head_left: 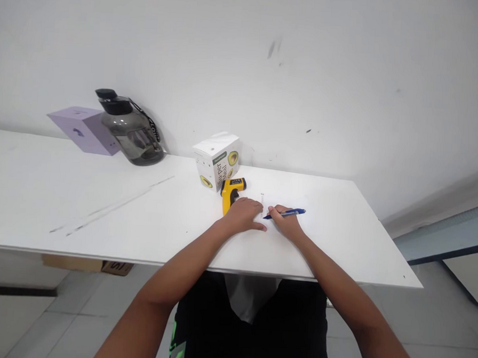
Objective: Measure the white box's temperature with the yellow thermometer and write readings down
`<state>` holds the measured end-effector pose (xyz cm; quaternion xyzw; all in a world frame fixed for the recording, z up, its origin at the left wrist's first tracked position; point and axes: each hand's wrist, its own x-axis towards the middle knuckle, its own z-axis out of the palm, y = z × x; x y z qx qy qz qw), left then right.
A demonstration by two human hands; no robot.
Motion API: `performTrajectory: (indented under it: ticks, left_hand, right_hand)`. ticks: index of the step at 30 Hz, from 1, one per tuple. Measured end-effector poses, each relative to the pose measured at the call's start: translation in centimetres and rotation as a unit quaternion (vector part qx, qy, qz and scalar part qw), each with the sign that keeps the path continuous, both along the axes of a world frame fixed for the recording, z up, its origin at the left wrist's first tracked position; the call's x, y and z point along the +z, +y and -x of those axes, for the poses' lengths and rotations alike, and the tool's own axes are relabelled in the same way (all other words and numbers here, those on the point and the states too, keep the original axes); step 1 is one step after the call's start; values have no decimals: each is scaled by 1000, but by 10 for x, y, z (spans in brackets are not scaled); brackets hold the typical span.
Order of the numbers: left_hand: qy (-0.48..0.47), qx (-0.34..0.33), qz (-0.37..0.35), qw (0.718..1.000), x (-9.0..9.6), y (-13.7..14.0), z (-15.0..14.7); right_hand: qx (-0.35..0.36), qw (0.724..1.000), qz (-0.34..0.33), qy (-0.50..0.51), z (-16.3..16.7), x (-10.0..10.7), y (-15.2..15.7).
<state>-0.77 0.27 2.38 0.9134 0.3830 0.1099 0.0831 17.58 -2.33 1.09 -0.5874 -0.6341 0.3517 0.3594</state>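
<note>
My right hand (283, 218) grips a blue pen (295, 212), its tip angled down and to the left over a white surface, apparently paper. Small faint writing (262, 197) shows there, just beyond the pen tip. My left hand (245, 215) lies flat to the left of the pen, thumb spread away from the fingers, holding nothing. Right behind that hand is a yellow and black infrared thermometer gun (231, 189), its handle partly hidden by the hand. The edges of the paper blend into the white table and are hard to make out.
A white box with avocado pictures (218, 159) stands behind the thermometer. Farther left, a grey bottle with a black lid (133, 136) leans beside a lilac box (83, 128). The white table (114, 194) meets the wall at the back. A cardboard box (74, 263) lies below.
</note>
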Motion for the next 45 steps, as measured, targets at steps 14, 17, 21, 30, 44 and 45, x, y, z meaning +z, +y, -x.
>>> performTrajectory:
  ticks: [14, 17, 21, 30, 44, 45]
  left_hand:
    - [10, 1, 8, 1000, -2, 0, -1]
    - [14, -1, 5, 1000, -2, 1, -1]
    - [20, -5, 3, 1000, -3, 2, 0]
    - [30, -4, 5, 1000, 2, -1, 0]
    - [36, -5, 2, 999, 3, -2, -1]
    - [37, -4, 4, 999, 3, -2, -1]
  right_hand:
    - [34, 999, 3, -25, 1, 0, 1]
    - [33, 999, 9, -17, 1, -1, 2]
    - [45, 999, 10, -17, 0, 0, 2]
    - [24, 999, -3, -25, -1, -3, 3]
    - [24, 1000, 17, -6, -1, -1, 3]
    - [24, 1000, 14, -5, -1, -1, 3]
